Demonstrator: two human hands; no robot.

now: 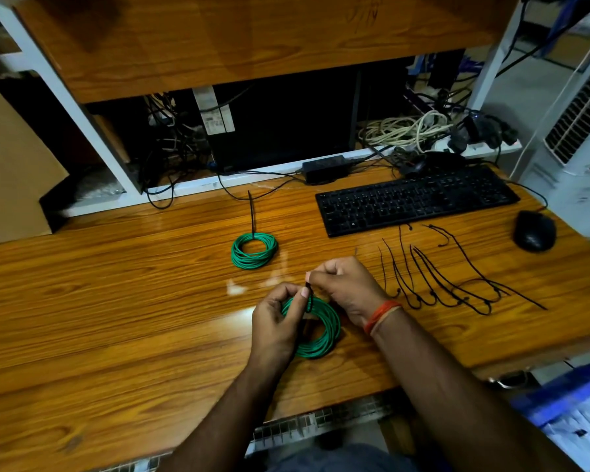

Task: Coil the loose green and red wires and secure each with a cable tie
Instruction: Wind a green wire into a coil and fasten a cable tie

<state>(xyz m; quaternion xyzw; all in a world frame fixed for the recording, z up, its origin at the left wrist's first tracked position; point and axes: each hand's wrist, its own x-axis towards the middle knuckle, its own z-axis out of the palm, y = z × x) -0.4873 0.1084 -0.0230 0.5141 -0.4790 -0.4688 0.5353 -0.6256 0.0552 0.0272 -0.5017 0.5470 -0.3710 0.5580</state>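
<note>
A green wire coil (pixel 324 332) lies on the wooden desk near its front edge. My left hand (pixel 280 321) grips the coil's left side, thumb and fingers pinching it. A black cable tie (pixel 309 298) wraps the top of that coil, and my right hand (pixel 346 286) pinches the tie's upper end. A second green coil (pixel 253 251) rests further back, bound by a black tie whose long tail (pixel 251 212) points away from me. No red wire shows.
Several loose black cable ties (pixel 457 284) lie to the right of my hands. Behind them sit a black keyboard (pixel 416 199) and a mouse (pixel 534 230). A power brick (pixel 325 168) and tangled cables (pixel 406 131) fill the shelf area at the back.
</note>
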